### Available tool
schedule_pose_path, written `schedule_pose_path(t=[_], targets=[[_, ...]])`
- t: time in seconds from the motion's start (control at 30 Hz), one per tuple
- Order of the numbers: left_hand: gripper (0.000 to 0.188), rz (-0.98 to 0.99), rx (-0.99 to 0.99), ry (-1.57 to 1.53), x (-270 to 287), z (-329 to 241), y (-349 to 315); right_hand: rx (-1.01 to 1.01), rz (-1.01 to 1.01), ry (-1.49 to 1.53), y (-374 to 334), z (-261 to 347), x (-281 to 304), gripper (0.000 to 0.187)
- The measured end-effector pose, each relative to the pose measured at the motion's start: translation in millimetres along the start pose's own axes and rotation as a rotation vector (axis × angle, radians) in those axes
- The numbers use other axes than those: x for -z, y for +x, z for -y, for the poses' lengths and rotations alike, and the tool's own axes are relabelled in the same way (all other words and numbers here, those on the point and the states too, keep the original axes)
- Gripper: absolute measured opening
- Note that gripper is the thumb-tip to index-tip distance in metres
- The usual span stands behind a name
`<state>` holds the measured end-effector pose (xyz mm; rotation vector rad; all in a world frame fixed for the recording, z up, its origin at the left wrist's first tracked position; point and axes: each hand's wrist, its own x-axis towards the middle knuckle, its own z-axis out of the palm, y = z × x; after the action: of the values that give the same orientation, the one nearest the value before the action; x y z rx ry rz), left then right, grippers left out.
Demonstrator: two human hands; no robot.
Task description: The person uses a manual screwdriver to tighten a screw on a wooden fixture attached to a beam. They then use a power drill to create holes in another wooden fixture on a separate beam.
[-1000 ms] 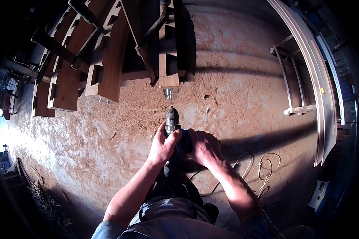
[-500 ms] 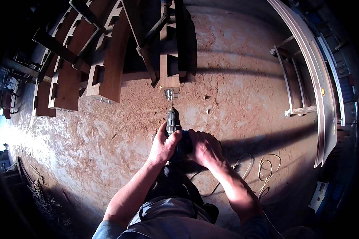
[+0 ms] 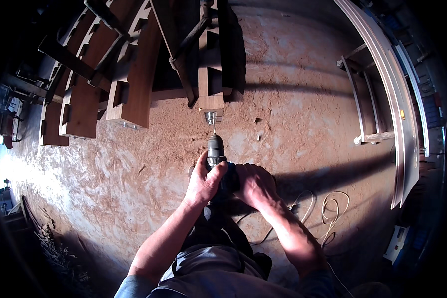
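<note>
Both my hands grip a power drill (image 3: 215,147), which points away from me. My left hand (image 3: 202,180) wraps round the body just behind the chuck, thumb on top. My right hand (image 3: 256,185) closes round the rear of the blue body, its fingers partly hidden. From the chuck, a thin bit reaches to a metal fitting (image 3: 210,117) at the near end of a notched wooden beam (image 3: 211,77). Whether the bit's tip is inside the wood cannot be seen.
More notched beams (image 3: 139,94) lie to the left, with dark clamp-like bars (image 3: 176,64) among them. Sawdust covers the floor (image 3: 164,144). A cable (image 3: 335,208) lies coiled at right. Beyond it stand a wheeled rack (image 3: 375,136) and long pale boards (image 3: 400,129).
The chuck's ridges now look smoothed, as if it is turning. My hands and the drill have hardly moved.
</note>
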<state>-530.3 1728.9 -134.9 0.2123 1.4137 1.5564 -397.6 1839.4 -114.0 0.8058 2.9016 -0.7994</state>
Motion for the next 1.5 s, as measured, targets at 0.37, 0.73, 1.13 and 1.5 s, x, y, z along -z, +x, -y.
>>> schedule_pose_path(t=[0.37,0.73,1.13,1.5], targets=[[0.087,-0.007,-0.015,0.041,2,-2,6,0.049,-0.080,0.017,5,-3,-1,0.036],[0.068,-0.044,-0.033,0.083,-5,-11,10,0.094,-0.137,-0.019,11,-5,0,0.032],[0.083,-0.019,-0.017,0.069,-3,-18,17,0.006,-0.073,0.016,18,-3,3,0.038],[0.074,-0.055,-0.035,0.113,-2,-14,24,-0.015,-0.076,0.056,22,-5,3,0.039]])
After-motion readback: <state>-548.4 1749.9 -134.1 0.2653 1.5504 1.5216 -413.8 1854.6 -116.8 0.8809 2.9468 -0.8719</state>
